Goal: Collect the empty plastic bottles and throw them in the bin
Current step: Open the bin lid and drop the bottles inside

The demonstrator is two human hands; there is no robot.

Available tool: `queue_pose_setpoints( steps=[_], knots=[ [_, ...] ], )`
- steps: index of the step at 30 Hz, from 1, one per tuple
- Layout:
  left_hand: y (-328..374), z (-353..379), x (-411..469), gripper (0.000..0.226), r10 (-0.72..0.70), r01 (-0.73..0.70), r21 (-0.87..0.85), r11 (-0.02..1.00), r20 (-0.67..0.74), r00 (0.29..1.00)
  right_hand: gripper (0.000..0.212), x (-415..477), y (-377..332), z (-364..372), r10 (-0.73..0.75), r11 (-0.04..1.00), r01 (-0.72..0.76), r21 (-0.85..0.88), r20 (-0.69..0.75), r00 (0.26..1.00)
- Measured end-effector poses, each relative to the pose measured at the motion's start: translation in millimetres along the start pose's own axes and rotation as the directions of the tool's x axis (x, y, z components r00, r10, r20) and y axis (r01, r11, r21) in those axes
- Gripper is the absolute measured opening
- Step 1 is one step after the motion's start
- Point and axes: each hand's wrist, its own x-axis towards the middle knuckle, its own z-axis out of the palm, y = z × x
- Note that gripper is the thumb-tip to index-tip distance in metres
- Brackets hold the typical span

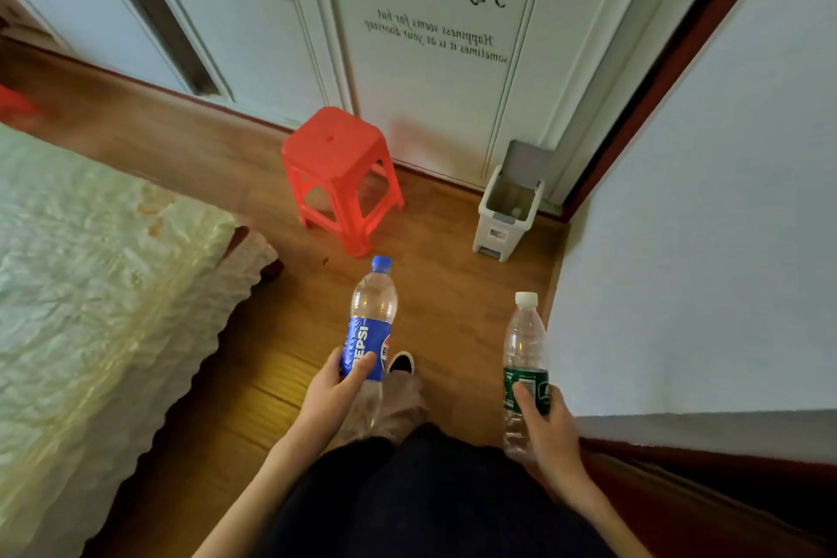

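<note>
My left hand (pixel 333 394) grips an empty clear bottle with a blue Pepsi label and blue cap (pixel 371 317), held upright over the wooden floor. In my right hand (pixel 550 426) is a second empty clear bottle with a green label and white cap (pixel 525 349), also upright. A small white bin (pixel 507 213) with its grey lid flipped open stands on the floor ahead, in the corner between the wardrobe and the right wall. Both bottles are well short of the bin.
A red plastic stool (pixel 339 172) stands on the floor left of the bin. A bed with a pale green cover (pixel 90 285) fills the left side. White wardrobe doors (pixel 430 59) are ahead, a white wall (pixel 702 240) on the right. My shoe (pixel 401 362) is below.
</note>
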Motion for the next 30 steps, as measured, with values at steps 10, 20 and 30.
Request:
queue_pose_setpoints(
  steps=[10,20,30],
  knots=[
    [157.1,-22.9,189.5,0.042,0.025,-0.039,0.106,0.994,0.126,0.992,0.041,146.2,-142.3,34.8,0.045,0.996,-0.030,0.078,-0.200,0.979],
    [241.0,49.3,308.3,0.024,-0.016,-0.014,0.158,0.987,0.188,0.982,0.041,292.2,-210.1,12.4,0.114,0.992,-0.097,0.079,-0.256,0.960],
    [365.4,155.3,400.5,0.024,0.053,-0.092,0.176,0.980,0.212,0.976,0.026,426.9,-290.2,-58.7,0.068,0.996,-0.056,0.065,-0.205,0.976]
  ],
)
